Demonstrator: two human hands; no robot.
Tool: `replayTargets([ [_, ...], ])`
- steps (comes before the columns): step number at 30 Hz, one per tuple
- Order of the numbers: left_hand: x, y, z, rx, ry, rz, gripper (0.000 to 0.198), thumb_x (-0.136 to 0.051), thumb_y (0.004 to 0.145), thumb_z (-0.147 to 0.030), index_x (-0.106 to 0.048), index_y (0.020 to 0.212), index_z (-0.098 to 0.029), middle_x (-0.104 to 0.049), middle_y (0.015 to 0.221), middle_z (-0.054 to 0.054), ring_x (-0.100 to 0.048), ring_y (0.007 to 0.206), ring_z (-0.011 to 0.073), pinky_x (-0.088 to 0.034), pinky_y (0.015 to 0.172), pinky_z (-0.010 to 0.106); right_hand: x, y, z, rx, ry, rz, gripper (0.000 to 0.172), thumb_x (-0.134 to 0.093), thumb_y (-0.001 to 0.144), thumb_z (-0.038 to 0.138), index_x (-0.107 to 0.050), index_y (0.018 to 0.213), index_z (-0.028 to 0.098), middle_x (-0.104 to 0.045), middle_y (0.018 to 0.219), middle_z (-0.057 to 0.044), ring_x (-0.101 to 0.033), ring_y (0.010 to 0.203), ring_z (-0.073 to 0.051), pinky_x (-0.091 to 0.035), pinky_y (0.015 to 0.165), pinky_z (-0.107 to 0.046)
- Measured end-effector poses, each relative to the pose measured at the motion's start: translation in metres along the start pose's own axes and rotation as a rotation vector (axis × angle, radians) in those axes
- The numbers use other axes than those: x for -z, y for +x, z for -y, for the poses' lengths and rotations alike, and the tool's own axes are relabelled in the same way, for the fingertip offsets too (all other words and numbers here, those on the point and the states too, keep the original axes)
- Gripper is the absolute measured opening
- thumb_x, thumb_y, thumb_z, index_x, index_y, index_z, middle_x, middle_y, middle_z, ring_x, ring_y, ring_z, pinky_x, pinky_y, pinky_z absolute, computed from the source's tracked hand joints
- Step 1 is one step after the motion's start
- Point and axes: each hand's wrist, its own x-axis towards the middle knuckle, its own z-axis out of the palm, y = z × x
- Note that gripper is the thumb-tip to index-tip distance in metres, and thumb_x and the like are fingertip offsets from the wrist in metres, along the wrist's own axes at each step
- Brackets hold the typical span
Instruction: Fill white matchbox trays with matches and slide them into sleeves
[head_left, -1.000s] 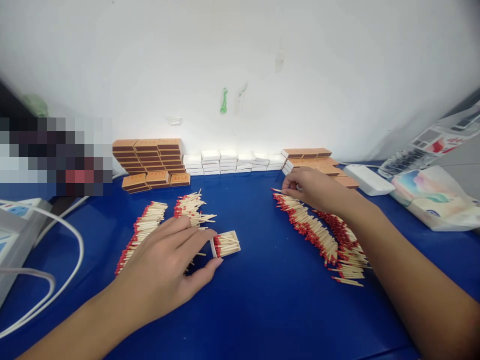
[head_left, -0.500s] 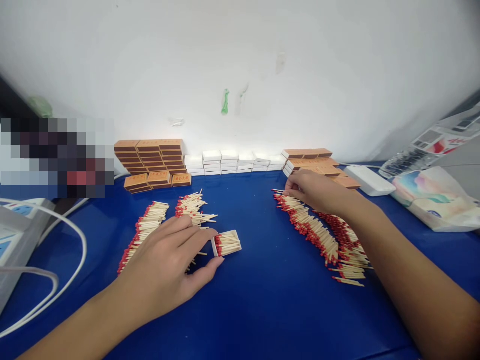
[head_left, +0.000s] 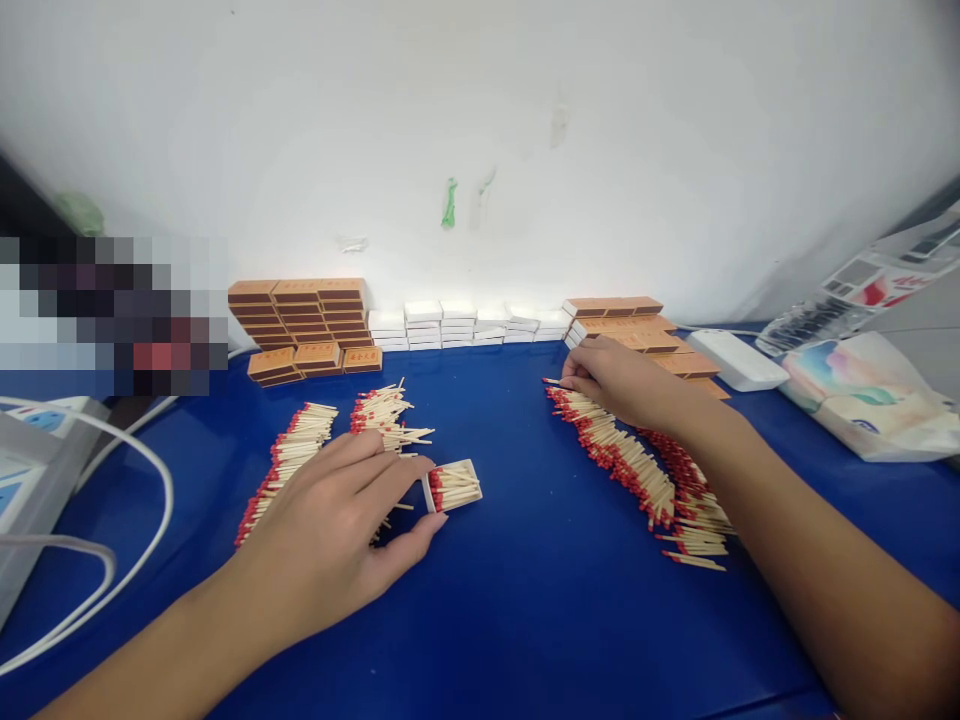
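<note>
A small white matchbox tray (head_left: 457,487), filled with red-tipped matches, lies on the blue table. My left hand (head_left: 345,510) grips its left end between thumb and forefinger. Beneath and behind that hand run two rows of loose matches (head_left: 304,440), partly covered by it. At the far end of a long curved row of matches (head_left: 615,450), my right hand (head_left: 615,380) has its thumb and fingers pinched together. One match (head_left: 551,381) sticks out to the left of those fingertips. Another row of matches (head_left: 686,480) is partly hidden under my right forearm.
Orange matchboxes are stacked at the back left (head_left: 300,310) and back right (head_left: 622,325). White trays (head_left: 457,325) stand piled between them along the wall. On the right are a white block (head_left: 739,360), a tissue pack (head_left: 870,400) and a plastic bottle (head_left: 840,290). White cables (head_left: 161,510) loop at left.
My right hand has shifted very slightly left at the far end of the match row. My left hand and the tray stay in place.
</note>
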Motion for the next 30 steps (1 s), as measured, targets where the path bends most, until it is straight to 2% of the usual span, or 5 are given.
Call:
replayTargets([
  [4, 0.0, 0.001, 0.0, 0.01, 0.013, 0.005, 0.013, -0.068, 0.104, -0.025, -0.071, 0.113, -0.016, -0.072, 0.082, 0.003, -0.066, 0.082, 0.0226, -0.055, 0.076, 0.037, 0.007, -0.004, 0.014, 0.011, 0.059, -0.052, 0.022, -0.058, 0.103, 0.031, -0.06, 0.083, 0.023, -0.07, 0.092, -0.011, -0.063, 0.093, -0.029, -0.047, 0.079, -0.039],
  [8, 0.0, 0.001, 0.001, 0.045, 0.03, -0.008, 0.013, -0.069, 0.103, -0.026, -0.072, 0.112, -0.017, -0.073, 0.082, 0.003, -0.066, 0.083, 0.0226, -0.053, 0.074, 0.036, 0.014, -0.019, 0.062, 0.185, 0.196, -0.163, 0.018, -0.059, 0.108, 0.033, -0.064, 0.094, 0.023, -0.069, 0.1, -0.009, -0.062, 0.094, -0.025, -0.047, 0.082, -0.037],
  [12, -0.001, 0.0, 0.001, 0.08, 0.031, 0.016, 0.015, -0.069, 0.103, -0.027, -0.072, 0.114, -0.018, -0.075, 0.083, 0.004, -0.066, 0.082, 0.0228, -0.051, 0.07, 0.035, 0.009, -0.038, 0.12, 0.338, 0.333, -0.095, 0.013, -0.059, 0.111, 0.027, -0.066, 0.102, 0.023, -0.068, 0.107, -0.007, -0.063, 0.099, -0.023, -0.05, 0.084, -0.034],
  [15, -0.001, 0.0, 0.001, 0.084, 0.039, 0.026, 0.014, -0.068, 0.103, -0.028, -0.072, 0.112, -0.018, -0.075, 0.084, 0.004, -0.065, 0.081, 0.0229, -0.05, 0.069, 0.035, 0.003, -0.045, 0.144, 0.417, 0.321, -0.049, 0.01, -0.062, 0.109, 0.017, -0.064, 0.1, 0.022, -0.068, 0.105, -0.007, -0.063, 0.1, -0.023, -0.051, 0.085, -0.035],
  [30, -0.002, 0.0, 0.003, 0.086, 0.03, 0.045, 0.016, -0.069, 0.102, -0.027, -0.072, 0.113, -0.016, -0.075, 0.085, 0.005, -0.065, 0.081, 0.0237, -0.05, 0.07, 0.035, -0.004, -0.045, 0.146, 0.444, 0.301, -0.001, 0.011, -0.061, 0.109, 0.018, -0.069, 0.101, 0.02, -0.066, 0.102, -0.007, -0.063, 0.1, -0.025, -0.052, 0.088, -0.038],
])
